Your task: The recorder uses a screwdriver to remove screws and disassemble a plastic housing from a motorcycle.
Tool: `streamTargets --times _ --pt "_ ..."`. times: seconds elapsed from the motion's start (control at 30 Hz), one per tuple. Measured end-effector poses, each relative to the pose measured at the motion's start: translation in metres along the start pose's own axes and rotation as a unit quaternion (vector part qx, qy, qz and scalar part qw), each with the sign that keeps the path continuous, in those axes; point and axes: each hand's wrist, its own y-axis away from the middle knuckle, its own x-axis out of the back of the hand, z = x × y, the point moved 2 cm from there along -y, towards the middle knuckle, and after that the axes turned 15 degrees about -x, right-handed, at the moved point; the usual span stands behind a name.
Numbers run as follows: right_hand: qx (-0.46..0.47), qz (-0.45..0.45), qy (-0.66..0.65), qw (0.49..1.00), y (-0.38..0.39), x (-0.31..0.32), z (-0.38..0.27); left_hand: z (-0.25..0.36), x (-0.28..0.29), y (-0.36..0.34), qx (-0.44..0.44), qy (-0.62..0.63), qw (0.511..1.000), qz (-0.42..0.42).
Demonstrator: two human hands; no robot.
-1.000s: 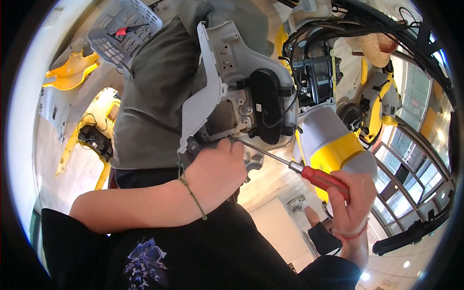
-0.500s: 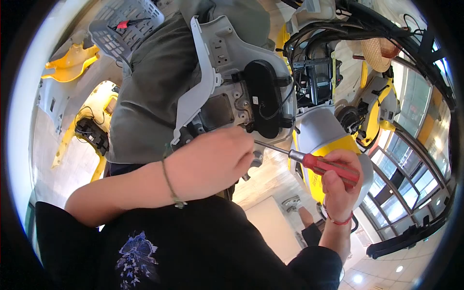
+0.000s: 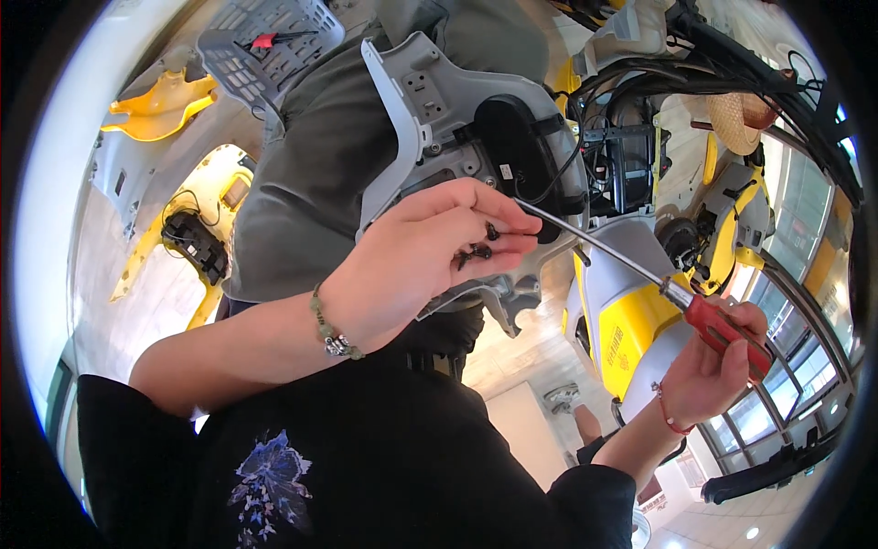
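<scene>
My left hand is turned partly palm up, its fingers curled around several small dark screws. In my right hand, off to the right, is a screwdriver with a red handle and a long metal shaft. The shaft slants up and left, and its tip ends beside the index finger of my left hand; whether they touch I cannot tell. Beyond my left hand, a grey plastic panel lies across my lap. A long black rounded part with a cable is set in it. My left hand covers the panel's near part.
At the far left is a grey perforated basket. Yellow body panels lie on the floor at left. On the right stand a grey and yellow body part, a frame with black cables, and a yellow vehicle. Another person's leg shows below.
My left hand has lifted off the panel and turned, showing the screws. My right hand has drawn the screwdriver back to the right, so more of its shaft shows.
</scene>
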Motion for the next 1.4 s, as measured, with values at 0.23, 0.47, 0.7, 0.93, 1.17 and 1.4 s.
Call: streamTargets --times 0.23,0.47,0.7,0.93,1.17,1.4 --pt "0.012 0.013 0.083 0.996 0.007 -0.017 0.009 -0.003 0.003 0.001 -0.03 -0.054 0.998 0.003" --pt "-0.01 -0.032 0.07 0.997 0.02 -0.016 0.025 -0.005 0.002 -0.001 -0.02 -0.064 0.998 0.012" --pt "-0.031 -0.055 0.061 0.996 0.026 -0.012 0.041 -0.018 -0.013 0.0 0.004 -0.099 0.995 -0.016" --pt "-0.083 -0.057 0.092 0.991 0.039 0.002 0.046 -0.046 -0.03 0.007 0.056 -0.125 0.989 -0.054" --pt "-0.101 -0.117 0.137 0.978 0.038 0.006 0.041 -0.072 -0.051 0.003 0.015 -0.065 0.998 -0.006" --pt "-0.099 -0.093 0.078 0.988 0.042 -0.002 0.047 -0.042 -0.041 -0.005 -0.031 -0.1 0.994 0.018"
